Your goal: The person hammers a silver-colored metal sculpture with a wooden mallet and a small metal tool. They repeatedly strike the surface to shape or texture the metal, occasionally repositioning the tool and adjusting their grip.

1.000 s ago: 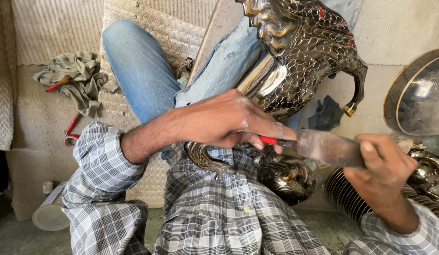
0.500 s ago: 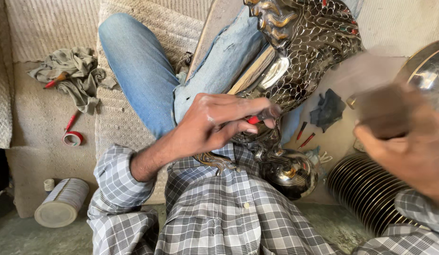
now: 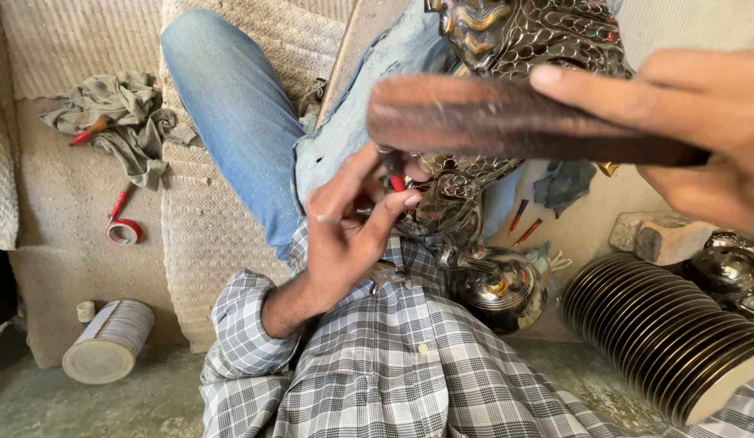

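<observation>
The left hand [image 3: 344, 235] pinches a thin red-tipped tool [image 3: 395, 180] between thumb and fingers, with its tip touching the ornate metal figure [image 3: 506, 49] that rests on the person's lap, against the jeans. The right hand [image 3: 693, 130] is raised above it and closes around one end of a dark wooden mallet [image 3: 506, 118]. The long axis of the mallet runs nearly level, from right to left, so its free end hangs just above the top of the tool. The left hand is nearer to the figure; the mallet is apart from the tool.
</observation>
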